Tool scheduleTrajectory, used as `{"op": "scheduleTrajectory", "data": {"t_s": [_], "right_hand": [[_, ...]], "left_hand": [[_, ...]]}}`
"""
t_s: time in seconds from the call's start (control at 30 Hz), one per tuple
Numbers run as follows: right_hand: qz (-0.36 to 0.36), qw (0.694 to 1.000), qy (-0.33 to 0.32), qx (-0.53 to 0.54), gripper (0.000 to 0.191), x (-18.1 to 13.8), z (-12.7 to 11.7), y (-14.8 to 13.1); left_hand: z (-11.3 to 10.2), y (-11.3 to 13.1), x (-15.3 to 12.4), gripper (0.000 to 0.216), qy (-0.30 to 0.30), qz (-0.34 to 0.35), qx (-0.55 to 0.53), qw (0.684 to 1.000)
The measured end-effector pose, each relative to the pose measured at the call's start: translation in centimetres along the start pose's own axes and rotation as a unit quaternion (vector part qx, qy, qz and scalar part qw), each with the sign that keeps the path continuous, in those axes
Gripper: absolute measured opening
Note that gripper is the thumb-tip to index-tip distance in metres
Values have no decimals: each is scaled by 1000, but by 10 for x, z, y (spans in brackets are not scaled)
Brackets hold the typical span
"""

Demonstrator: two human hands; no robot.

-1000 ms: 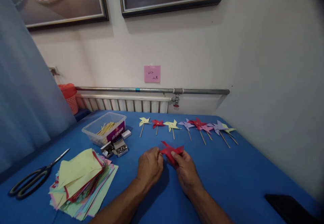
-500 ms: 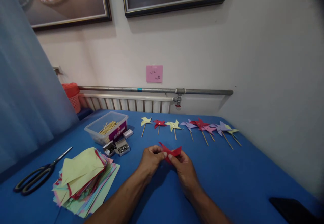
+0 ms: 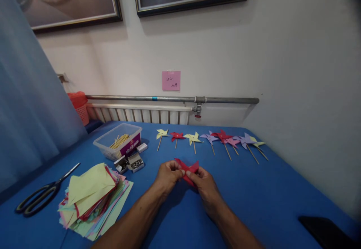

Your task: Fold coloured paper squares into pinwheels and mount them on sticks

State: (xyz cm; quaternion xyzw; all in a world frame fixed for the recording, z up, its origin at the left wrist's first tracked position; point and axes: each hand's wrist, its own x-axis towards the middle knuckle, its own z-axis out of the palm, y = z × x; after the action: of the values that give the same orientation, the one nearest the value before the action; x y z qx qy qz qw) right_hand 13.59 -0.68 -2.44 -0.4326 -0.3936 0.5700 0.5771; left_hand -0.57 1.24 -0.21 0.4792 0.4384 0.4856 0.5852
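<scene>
Apparently partway along, with eight multicoloured paper pinwheels point(image 3: 222, 136) on thin wooden sticks point(image 3: 228, 152) lying finished across the blue table point(image 3: 254, 196), the left hand point(image 3: 168, 177) and right hand point(image 3: 208, 187) together pinch a folded red paper pinwheel point(image 3: 187, 167) above its near side, a stick seemingly left to add

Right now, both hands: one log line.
left hand: pinching red paper | right hand: pinching red paper | at left: paper stack, scissors | beyond hands: pinwheels
</scene>
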Motion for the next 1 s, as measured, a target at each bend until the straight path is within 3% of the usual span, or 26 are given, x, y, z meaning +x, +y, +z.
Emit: {"op": "scheduleTrajectory", "data": {"t_s": [0.17, 0.33, 0.5, 0.63, 0.7, 0.73, 0.8, 0.87, 0.93, 1.0], "right_hand": [[26, 1000, 0, 6, 30, -1, -2, -1], [-3, 999, 38, -15, 26, 9, -5, 12], [-7, 999, 30, -18, 29, 11, -5, 16], [-6, 1000, 26, -4, 28, 1, -2, 4], [1, 999, 32, 12, 30, -2, -1, -2], [6, 999, 37, 20, 31, -3, 0, -3], [18, 998, 46, 33, 33, -3, 0, -6], [26, 997, 52, 40, 34, -3, 1, -7], [28, 997, 52, 45, 34, -3, 1, -8], [30, 997, 52, 47, 33, -4, 1, -9]], "left_hand": [[0, -2, 1, 24, -4, 12, 8, 1000], [1, -3, 2, 18, 3, 30, 52, 998], [4, -3, 2, 21, 6, 19, 54, 998], [-17, 14, 3, 16, -1, 29, 166, 986], [-42, 32, 3, 15, 59, 88, 329, 939], [-56, 42, 2, 15, 110, 105, 441, 884], [-84, 59, 1, 21, 184, 46, 623, 759], [-105, 68, 1, 25, 170, -24, 706, 687], [-118, 69, 2, 28, 144, -68, 732, 663], [-122, 65, 4, 31, 130, -86, 732, 663]]}}
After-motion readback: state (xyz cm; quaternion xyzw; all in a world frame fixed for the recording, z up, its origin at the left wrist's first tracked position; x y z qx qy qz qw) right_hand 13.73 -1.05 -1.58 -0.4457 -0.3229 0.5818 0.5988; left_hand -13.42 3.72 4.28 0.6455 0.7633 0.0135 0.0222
